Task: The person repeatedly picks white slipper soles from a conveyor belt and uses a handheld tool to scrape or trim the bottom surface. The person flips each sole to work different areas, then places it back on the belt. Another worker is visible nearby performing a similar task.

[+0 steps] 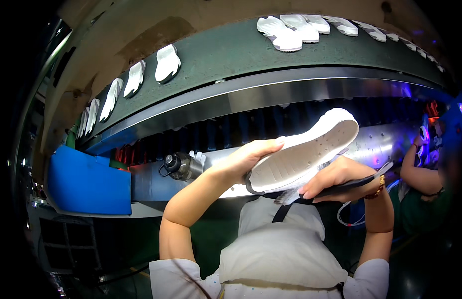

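1 white sole (pixel 306 154) is up over the metal desk (pixel 151 185), L hand (pixel 251 155) part-closed on its edge, inside tilted to the wearer, prob. to keep it in view; R hand (pixel 340 175) is curled round 1 brush (pixel 288 196) close to the bristles, prob. for control. Beyond: 1 bottle (pixel 183 167) on desk, & green belt (pixel 216 57) w/ approx. 5 soles (pixel 167 64) at L, 8+ at R (far ones too small to count), prob. spread for easy pick-up.

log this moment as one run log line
left hand: gripping white shoe sole | right hand: gripping brush | beyond: other soles on green belt
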Motion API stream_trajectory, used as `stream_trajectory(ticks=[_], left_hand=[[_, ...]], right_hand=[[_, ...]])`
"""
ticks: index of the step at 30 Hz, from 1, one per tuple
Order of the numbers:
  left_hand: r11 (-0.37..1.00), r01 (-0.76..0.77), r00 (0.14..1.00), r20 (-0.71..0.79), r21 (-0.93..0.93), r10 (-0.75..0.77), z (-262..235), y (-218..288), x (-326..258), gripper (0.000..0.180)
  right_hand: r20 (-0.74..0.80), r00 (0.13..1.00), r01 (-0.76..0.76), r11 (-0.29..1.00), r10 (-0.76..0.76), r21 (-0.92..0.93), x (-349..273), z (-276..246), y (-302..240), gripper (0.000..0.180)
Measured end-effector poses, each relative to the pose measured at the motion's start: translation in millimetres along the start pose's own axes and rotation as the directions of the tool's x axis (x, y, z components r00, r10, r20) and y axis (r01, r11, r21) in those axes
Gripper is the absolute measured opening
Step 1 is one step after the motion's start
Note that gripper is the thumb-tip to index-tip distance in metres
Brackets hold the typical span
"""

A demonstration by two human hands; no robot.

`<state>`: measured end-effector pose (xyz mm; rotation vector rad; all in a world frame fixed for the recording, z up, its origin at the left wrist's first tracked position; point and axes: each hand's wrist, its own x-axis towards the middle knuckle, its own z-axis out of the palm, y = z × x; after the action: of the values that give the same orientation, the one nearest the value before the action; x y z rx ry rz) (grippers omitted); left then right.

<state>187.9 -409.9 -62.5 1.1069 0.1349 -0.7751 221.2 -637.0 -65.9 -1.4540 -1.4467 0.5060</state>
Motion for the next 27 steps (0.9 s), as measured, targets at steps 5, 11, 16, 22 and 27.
stream_trajectory(ticks=[5, 11, 16, 22, 27], left_hand=[[0.981, 0.112, 0.994, -0.026, 0.156, -0.110, 6, 8, 2, 0.044], [0.976, 0.129, 0.991, -0.066, 0.174, -0.119, 4, 4, -2, 0.045], [0.956, 0.103, 0.989, -0.133, 0.274, -0.068, -5, -3, 2, 0.045], [0.932, 0.015, 1.000, -0.001, -0.362, -0.017, -18, -48, 32, 0.052], [0.866, -0.021, 1.000, 0.005, -0.500, 0.026, -14, -61, 36, 0.046]], right_hand=[[-0.013, 0.995, -0.097, 0.995, 0.097, 0.001, -5, -4, 12, 0.017], [-0.030, 0.993, -0.119, 0.982, 0.116, -0.149, -19, -19, 5, 0.017], [-0.065, 0.967, -0.255, 0.946, 0.246, -0.199, -37, -18, 19, 0.020], [-0.433, 0.863, -0.213, 0.964, 0.261, 0.157, -23, 11, 39, 0.013], [-0.887, 0.329, -0.372, 0.908, 0.325, 0.195, -44, 11, 81, 0.012]])
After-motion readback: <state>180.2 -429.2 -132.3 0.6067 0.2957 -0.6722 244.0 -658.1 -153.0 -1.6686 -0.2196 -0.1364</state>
